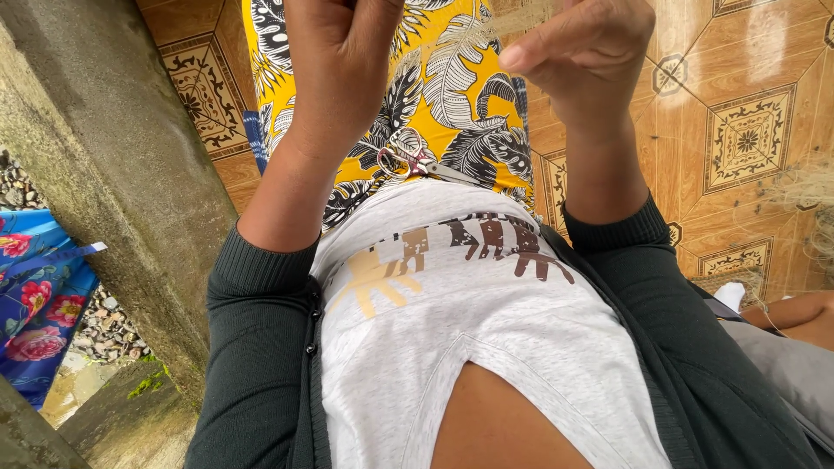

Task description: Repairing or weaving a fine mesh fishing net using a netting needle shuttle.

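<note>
Steel and pink plastic at centre: scissors (415, 162) lying loose on the lap of a yellow leaf-print skirt (452, 78), just past the hem of a grey shirt (486, 330), apart from both hands. At 11 o'clock, left hand (339, 61) raised with a narrow grip, fingers curled in; contents cut off by the top edge, so cannot tell what is held. At 1 o'clock, right hand (584, 54) with fingertips pinched close, seemingly on pale strands (521, 15) running off at 12 o'clock. Likely trouble: scissors sliding off the sloping cloth onto the tiled floor (747, 139) with any shift of the knees; fine strands slipping from so light a pinch, or tangling with the netting (804, 195) heaped at 3 o'clock. No bowl, box or basket in view; nothing contained, everything loose.
</note>
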